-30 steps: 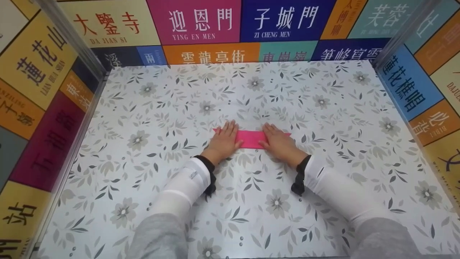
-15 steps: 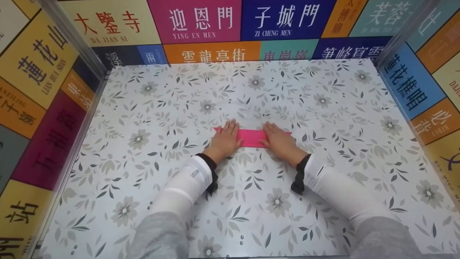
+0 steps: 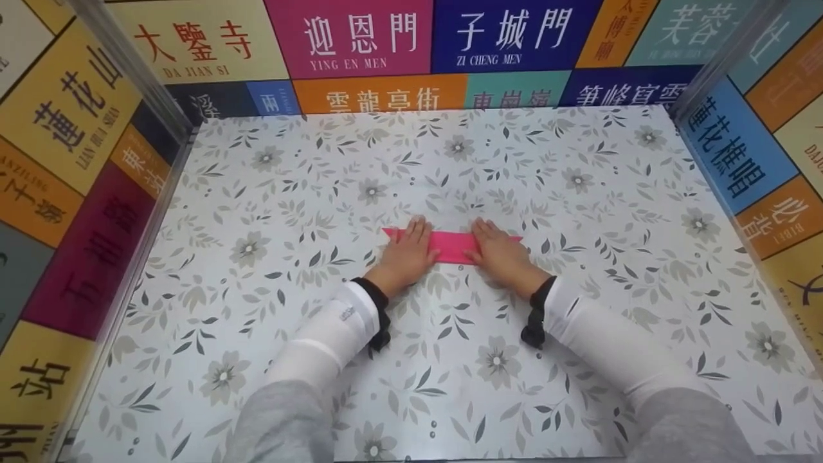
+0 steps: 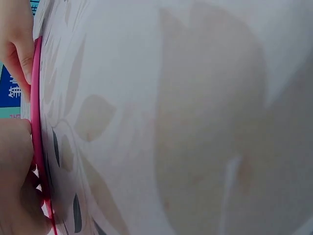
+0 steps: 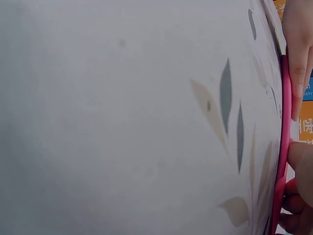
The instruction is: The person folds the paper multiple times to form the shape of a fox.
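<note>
Head view: both hands, left hand and right hand, press flat, fingers spread, on pink paper.

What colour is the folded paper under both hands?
The flat folded paper strip is bright pink, clearest in the head view.

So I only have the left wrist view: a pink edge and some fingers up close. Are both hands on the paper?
Observer: Yes. The left hand and the right hand both lie flat on the pink paper.
Operator: What shape is the paper?
Observer: A long narrow strip; pointed tips show past each hand.
Operator: What is it lying on?
Observer: A table with a grey flower print, colourful sign walls around it.
</note>
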A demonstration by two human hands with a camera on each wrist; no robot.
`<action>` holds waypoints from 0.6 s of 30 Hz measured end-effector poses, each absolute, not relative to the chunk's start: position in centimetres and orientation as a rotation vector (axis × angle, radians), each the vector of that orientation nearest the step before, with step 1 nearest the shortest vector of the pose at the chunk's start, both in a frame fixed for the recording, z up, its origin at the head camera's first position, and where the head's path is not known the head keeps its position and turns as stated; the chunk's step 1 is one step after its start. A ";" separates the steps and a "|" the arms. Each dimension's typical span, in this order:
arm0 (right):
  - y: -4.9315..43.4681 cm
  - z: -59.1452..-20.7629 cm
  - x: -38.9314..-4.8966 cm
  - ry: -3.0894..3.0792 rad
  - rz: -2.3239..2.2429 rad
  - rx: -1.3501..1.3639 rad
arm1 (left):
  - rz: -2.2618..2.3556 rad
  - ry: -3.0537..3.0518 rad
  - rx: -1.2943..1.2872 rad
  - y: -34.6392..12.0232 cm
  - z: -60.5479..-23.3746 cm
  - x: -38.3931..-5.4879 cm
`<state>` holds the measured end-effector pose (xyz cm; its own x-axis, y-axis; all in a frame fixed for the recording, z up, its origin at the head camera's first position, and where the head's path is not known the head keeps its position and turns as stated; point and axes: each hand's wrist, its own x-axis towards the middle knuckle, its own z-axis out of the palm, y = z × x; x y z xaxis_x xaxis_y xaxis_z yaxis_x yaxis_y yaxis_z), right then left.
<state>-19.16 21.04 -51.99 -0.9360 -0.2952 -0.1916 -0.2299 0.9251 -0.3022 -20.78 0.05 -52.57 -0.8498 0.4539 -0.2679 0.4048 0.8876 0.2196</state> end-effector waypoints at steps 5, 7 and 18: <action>21.2 -52.1 -19.2 2.859 -0.414 -0.407 | 0.231 2.716 0.733 0.7 -52.6 -20.3; 21.2 -52.1 -19.2 2.858 -0.410 -0.412 | 0.209 2.710 0.752 0.8 -52.7 -20.1; 21.0 -52.0 -19.0 2.861 -0.398 -0.415 | 0.174 2.687 0.755 0.9 -52.8 -20.0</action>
